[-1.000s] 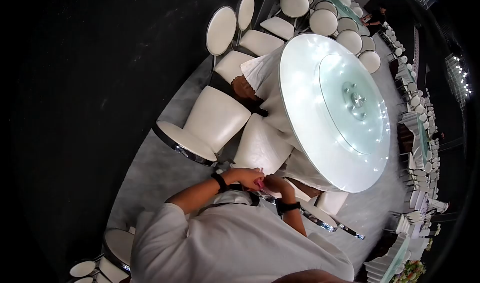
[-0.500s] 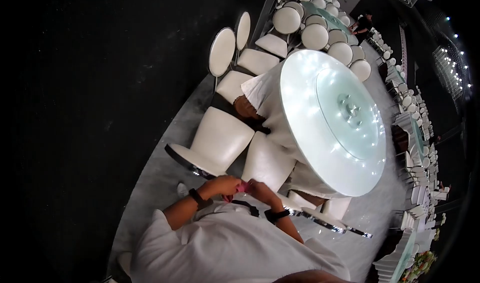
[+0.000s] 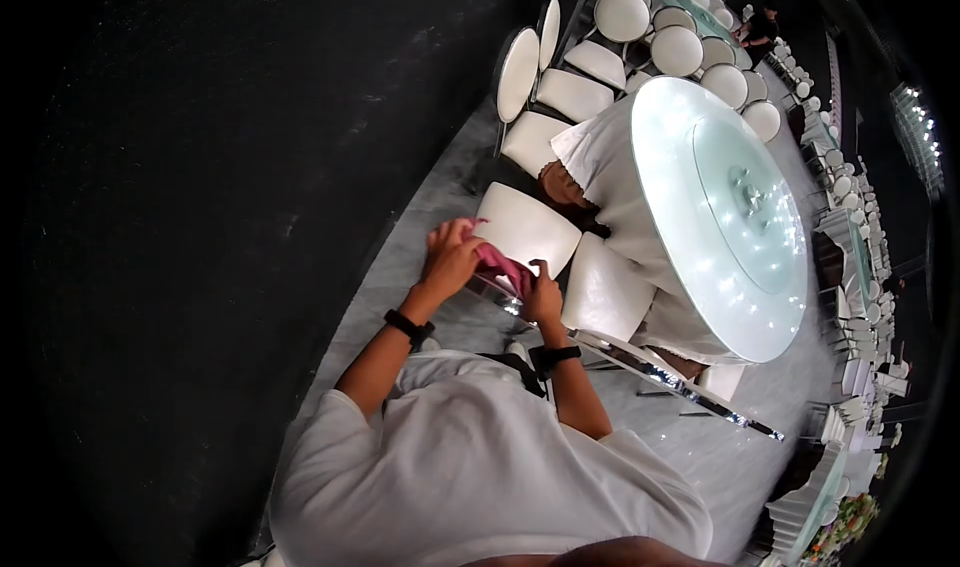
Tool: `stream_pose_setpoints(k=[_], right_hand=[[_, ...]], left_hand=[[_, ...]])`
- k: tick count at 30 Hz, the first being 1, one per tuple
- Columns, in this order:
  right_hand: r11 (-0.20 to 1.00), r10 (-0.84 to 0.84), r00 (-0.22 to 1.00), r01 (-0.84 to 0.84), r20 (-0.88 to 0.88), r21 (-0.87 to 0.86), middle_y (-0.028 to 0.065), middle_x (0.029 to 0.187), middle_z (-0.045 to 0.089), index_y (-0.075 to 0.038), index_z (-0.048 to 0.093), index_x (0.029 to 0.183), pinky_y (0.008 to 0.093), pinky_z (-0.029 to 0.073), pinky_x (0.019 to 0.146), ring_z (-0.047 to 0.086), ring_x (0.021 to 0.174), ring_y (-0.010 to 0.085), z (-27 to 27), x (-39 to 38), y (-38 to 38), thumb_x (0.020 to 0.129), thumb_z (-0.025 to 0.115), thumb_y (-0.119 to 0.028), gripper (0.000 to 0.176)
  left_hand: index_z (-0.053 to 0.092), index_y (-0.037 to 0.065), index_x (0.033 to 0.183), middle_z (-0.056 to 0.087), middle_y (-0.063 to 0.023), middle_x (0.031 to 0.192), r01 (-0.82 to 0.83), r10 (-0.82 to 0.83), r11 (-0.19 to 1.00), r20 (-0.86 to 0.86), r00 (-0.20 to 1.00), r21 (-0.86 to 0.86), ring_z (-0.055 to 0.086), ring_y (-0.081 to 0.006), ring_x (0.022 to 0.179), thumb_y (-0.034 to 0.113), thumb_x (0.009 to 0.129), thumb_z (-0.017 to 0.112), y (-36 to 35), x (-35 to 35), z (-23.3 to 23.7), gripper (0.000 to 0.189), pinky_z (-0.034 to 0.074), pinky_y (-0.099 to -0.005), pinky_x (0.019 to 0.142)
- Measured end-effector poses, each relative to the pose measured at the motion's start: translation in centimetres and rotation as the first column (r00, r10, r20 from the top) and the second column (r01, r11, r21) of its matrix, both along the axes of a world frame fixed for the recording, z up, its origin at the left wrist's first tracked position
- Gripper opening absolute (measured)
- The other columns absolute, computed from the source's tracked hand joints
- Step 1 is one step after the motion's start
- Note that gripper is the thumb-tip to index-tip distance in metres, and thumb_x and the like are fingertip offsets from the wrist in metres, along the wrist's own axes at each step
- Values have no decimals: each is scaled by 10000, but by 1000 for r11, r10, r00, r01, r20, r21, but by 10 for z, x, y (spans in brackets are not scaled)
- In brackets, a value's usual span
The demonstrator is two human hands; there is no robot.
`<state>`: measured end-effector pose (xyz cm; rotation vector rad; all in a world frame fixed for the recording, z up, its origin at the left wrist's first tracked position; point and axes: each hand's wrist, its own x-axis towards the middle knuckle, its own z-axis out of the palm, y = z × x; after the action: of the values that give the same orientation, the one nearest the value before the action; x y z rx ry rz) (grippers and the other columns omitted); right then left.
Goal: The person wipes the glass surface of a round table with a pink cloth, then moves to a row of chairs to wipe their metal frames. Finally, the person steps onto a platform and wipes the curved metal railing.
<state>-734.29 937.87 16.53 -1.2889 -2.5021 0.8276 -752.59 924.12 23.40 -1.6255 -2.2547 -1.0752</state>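
A pink cloth [image 3: 505, 270] is in the middle of the frame, stretched between two hands. The left hand [image 3: 450, 257] pinches its upper left end, and the right hand [image 3: 541, 297] grips its lower right end. Some fingertips are hidden. The cloth covers part of a white chair [image 3: 528, 229]; I can't tell if they touch. To the right, a big round table [image 3: 670, 227] has a glass disc [image 3: 730, 247] on top, with a shiny thing [image 3: 750, 199] in its middle, too bright to make out. Flowers [image 3: 845, 527] at the lower right look blurry.
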Motion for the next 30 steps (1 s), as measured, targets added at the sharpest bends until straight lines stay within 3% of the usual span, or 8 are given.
stream_pose_setpoints(k=[3, 11, 15, 17, 19, 22, 25, 30], right_hand=[[997, -72, 997, 73, -32, 31, 246, 849, 694, -174, 500, 1235, 563, 506, 693, 669, 824, 465, -13, 14, 3, 958, 583, -342, 335], [970, -205, 979, 205, 10, -128, 209, 881, 696, -116, 588, 1187, 484, 530, 731, 685, 845, 409, -12, 135, 5, 913, 657, -294, 335], [994, 102, 994, -103, 35, 37, 197, 1148, 629, -76, 595, 1242, 394, 503, 896, 606, 1098, 338, 5, 109, -10, 890, 682, -180, 377], [960, 254, 905, -279, -342, -26, 213, 1188, 604, -78, 586, 1256, 452, 491, 919, 580, 1093, 397, 19, 68, -15, 854, 708, -169, 430], [873, 446, 844, -484, -299, -66, 192, 1165, 605, -65, 571, 1281, 445, 499, 914, 578, 1082, 393, 24, 21, -27, 835, 716, -204, 489], [801, 550, 834, -517, -32, 304, 163, 1173, 607, -54, 571, 1243, 445, 520, 845, 608, 1042, 373, 45, -36, -54, 849, 690, -258, 459], [847, 495, 861, -509, 121, 156, 151, 1094, 649, -53, 620, 1117, 447, 531, 749, 656, 939, 350, 36, -72, -60, 857, 661, -293, 356], [771, 538, 723, -630, 433, 95, 153, 1040, 674, -39, 594, 1158, 456, 568, 744, 689, 912, 345, 32, -92, -63, 879, 627, -259, 357]], left_hand=[[655, 22, 900, 614, -150, 1045, 447, -415, 881, 198, 888, -158, 593, -339, 973, 274, 934, 625, 19, 5, -61, 256, 460, -457, 837], [634, 15, 859, 577, -142, 912, 562, -538, 819, 185, 822, -115, 587, -330, 901, 354, 980, 566, 24, 26, -46, 365, 487, -443, 825], [636, 29, 802, 598, -134, 930, 552, -536, 830, 162, 829, -82, 574, -322, 905, 353, 969, 582, 5, 13, -65, 369, 456, -448, 831], [641, 41, 806, 603, -133, 930, 507, -495, 862, 180, 850, -22, 559, -317, 902, 346, 959, 598, -9, -7, -72, 344, 441, -452, 813], [649, 42, 883, 622, -132, 971, 450, -419, 845, 166, 893, -291, 568, -326, 958, 355, 961, 590, -29, -32, -79, 329, 425, -479, 825], [618, 51, 1099, 634, -141, 1078, 266, -120, 773, 280, 953, -576, 560, -347, 1125, 290, 925, 644, -45, -48, -65, 297, 422, -503, 922], [486, 80, 1338, 632, -184, 1180, 291, -237, 908, 204, 950, -302, 565, -370, 1191, 219, 820, 738, -41, -61, -81, 593, 379, -536, 1048], [454, 67, 1361, 623, -209, 1212, 502, -372, 803, 387, 844, -323, 586, -366, 1184, 184, 645, 853, 0, -57, -114, 829, 387, -545, 1056]])
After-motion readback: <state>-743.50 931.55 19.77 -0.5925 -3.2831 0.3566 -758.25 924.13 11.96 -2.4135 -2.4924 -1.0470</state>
